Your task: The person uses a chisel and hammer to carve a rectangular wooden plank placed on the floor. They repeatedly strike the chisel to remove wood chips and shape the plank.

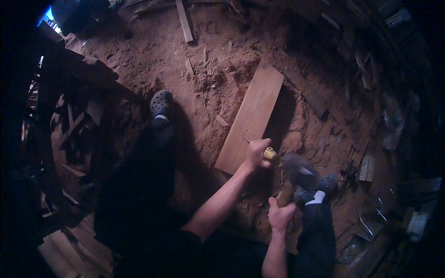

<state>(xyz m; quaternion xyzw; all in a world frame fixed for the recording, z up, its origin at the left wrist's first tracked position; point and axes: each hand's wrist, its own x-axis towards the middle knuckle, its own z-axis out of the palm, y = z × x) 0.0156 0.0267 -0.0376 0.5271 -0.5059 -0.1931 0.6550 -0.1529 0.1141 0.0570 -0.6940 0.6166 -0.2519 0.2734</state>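
Note:
A flat wooden board (258, 99) lies slanting on the reddish dirt, with small marks on its face near its lower end. My left hand (256, 155) is closed around the yellowish handle (270, 154) of what looks like a chisel, its thin tip touching or just over those marks. Below and to the right, my right hand (280, 215) grips the wooden handle of a hammer (299, 170). The hammer's dark head is smeared by motion, so its exact shape is unclear. It is close to the chisel's handle end, apart from it.
My shoe (162, 103) stands left of the board, another shoe (328, 183) right of the hammer. A narrow wood strip (184, 22) lies at the far side. Wood scraps (74, 125) crowd the left, stacked boards (69, 252) the lower left. Bent wire (371, 222) lies at right.

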